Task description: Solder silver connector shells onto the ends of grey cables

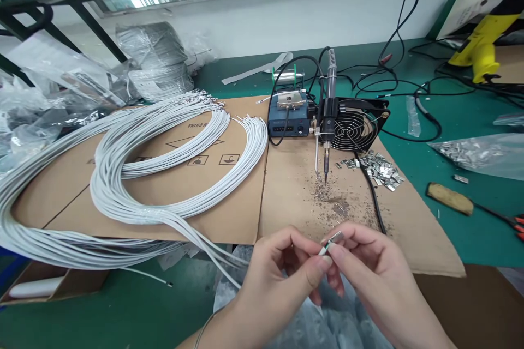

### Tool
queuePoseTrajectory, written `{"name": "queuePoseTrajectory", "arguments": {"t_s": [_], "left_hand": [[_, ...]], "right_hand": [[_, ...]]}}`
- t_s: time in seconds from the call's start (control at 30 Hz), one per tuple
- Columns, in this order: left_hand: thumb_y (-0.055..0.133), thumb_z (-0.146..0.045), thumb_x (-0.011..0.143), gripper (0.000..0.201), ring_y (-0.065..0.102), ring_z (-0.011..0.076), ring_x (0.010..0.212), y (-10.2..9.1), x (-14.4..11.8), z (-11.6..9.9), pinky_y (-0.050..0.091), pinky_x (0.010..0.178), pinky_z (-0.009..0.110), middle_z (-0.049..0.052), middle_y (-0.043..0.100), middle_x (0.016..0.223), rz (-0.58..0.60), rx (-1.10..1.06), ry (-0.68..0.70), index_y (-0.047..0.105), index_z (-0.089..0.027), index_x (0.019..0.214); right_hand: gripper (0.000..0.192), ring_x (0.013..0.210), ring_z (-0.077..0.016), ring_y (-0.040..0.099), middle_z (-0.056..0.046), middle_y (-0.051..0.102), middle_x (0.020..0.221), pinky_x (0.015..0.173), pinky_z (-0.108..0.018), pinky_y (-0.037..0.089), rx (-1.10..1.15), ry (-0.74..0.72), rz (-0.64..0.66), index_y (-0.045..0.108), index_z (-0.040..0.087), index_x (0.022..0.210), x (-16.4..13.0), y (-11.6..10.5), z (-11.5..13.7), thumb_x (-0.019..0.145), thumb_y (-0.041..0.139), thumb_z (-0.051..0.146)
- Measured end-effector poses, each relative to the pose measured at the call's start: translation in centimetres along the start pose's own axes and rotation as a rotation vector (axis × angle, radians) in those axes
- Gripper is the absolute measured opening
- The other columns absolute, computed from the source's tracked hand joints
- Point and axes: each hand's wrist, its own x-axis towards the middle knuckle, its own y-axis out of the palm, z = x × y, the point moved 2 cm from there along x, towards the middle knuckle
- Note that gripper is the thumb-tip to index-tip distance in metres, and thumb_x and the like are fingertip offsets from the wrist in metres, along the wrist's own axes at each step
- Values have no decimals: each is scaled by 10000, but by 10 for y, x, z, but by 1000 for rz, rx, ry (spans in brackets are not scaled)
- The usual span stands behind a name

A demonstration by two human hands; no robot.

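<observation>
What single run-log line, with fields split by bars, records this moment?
left hand: pinching small silver metal clip | right hand: pinching same clip | ahead: upright soldering iron, pile of metal clips | left: white looped cables

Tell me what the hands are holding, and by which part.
Both hands, left hand and right hand, pinch a small metal connector between their fingers, gripping its lower end.

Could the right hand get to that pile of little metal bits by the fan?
Probably yes: the pile of metal clips lies on open cardboard ahead of the right hand, though its fingers pinch a small metal connector now.
</observation>
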Motion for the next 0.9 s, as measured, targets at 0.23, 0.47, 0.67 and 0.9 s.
{"name": "queuePoseTrajectory", "arguments": {"t_s": [0.23, 0.47, 0.67, 0.9], "left_hand": [[630, -224, 778, 144, 558, 48, 464, -2, -1, -1, 459, 441, 119, -17, 616, 606, -46, 145, -10, 529, -153, 704], [616, -281, 785, 171, 490, 33, 419, -5, -3, 0, 409, 395, 116, -16, 584, 589, -57, 313, -8, 545, -147, 707], [625, -275, 775, 181, 472, 27, 411, -4, -4, -1, 394, 380, 102, -34, 545, 563, -53, 242, -80, 531, -147, 687], [694, -336, 700, 257, 450, 32, 336, -3, -5, -3, 340, 314, 109, -61, 488, 483, -115, 119, -103, 516, -156, 654]], "right_hand": [[200, 417, -85, 472, 11, 559, 470, 391, -162, 383, -49, -27, -2, 622, 157, 629, 1, -2, -1, 705, 703, 324], [146, 448, -96, 454, 14, 550, 501, 424, -184, 379, -153, -113, -59, 627, 175, 603, 0, -2, 2, 684, 687, 281], [98, 485, -118, 482, 1, 588, 532, 451, -203, 399, -216, -183, -100, 660, 192, 612, -2, -2, 4, 685, 669, 256], [82, 466, -121, 526, 7, 614, 559, 433, -211, 422, -246, -200, -106, 669, 205, 773, -6, -12, 6, 718, 629, 252]]}}
